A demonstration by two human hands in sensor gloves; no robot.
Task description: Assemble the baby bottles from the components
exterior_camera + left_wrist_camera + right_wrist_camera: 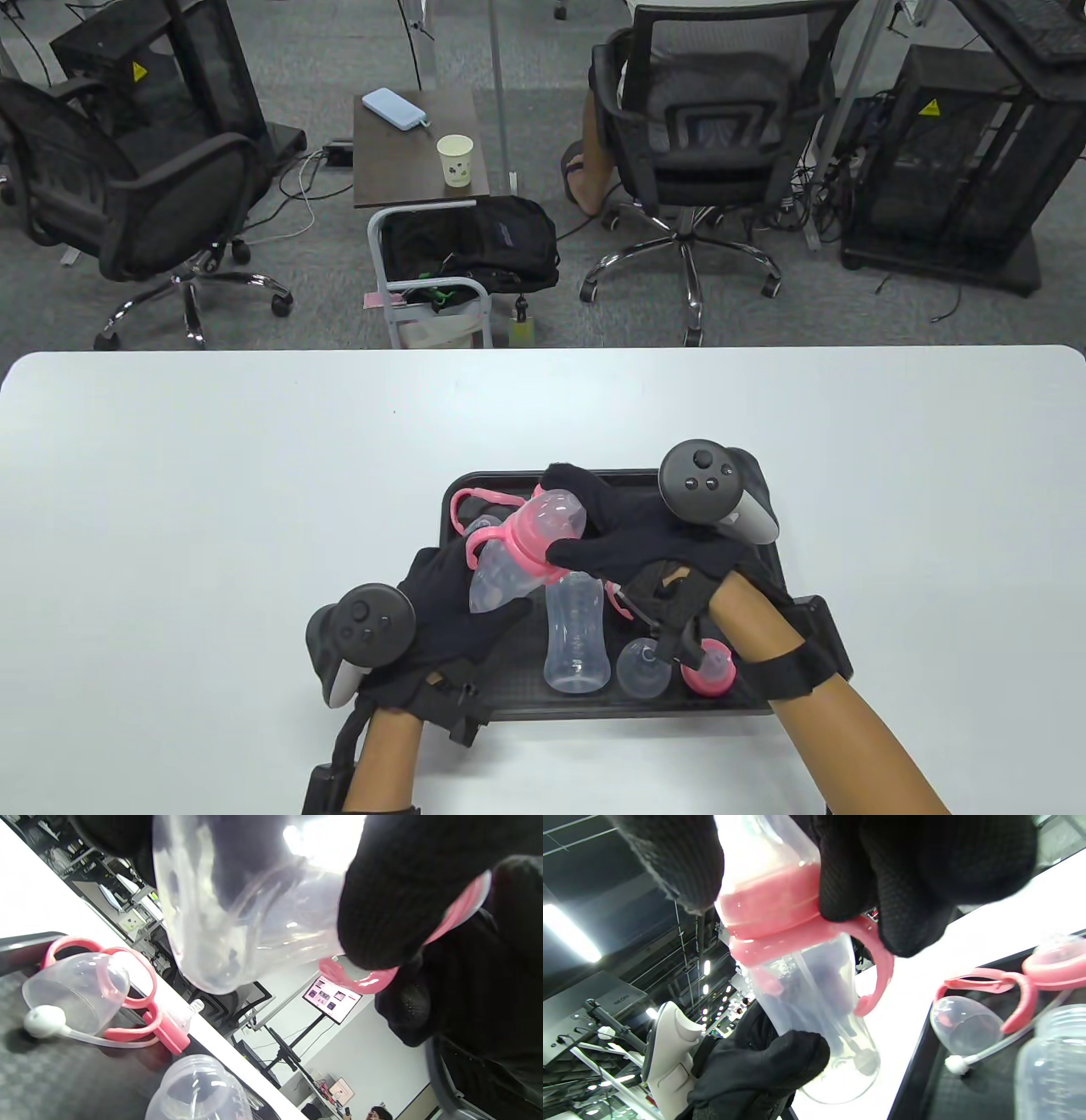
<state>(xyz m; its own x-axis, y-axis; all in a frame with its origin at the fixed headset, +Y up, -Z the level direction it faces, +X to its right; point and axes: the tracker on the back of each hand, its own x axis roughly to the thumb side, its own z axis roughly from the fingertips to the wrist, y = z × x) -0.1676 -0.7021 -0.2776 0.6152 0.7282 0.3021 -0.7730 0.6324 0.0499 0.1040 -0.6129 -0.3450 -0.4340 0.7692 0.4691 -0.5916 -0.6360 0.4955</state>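
While both hands are busy over the black tray (768, 586) in the lower middle of the table view, most of the white table (212, 475) around it is bare: wide open room to the left, right and toward the top edge of the tabletop, with the tray sitting close to the bottom edge. The held bottle (517, 560) is lifted over the tray's left part and tilted, so its long axis runs diagonally, base pointing lower left and capped top pointing upper right. Left hand (450, 620) has its fingers curled around the clear base end, and the right hand (645, 543) is wrapped over the pink collar and clear cap at the top; the right wrist view shows fingertips (848, 878) pressed right on that pink ring, with a pink handle loop sticking out just below. Lying flat on the tray just beside it is a second clear bottle body (577, 637), its long axis running top to bottom in the frame. To its right sit a clear dome cap (642, 668) and a pink collar piece (708, 669), near the tray's bottom edge. At the tray's upper left corner there's a spare pink handle ring (468, 503), and the left wrist view shows a straw with a white weight (44, 1021) beside it.
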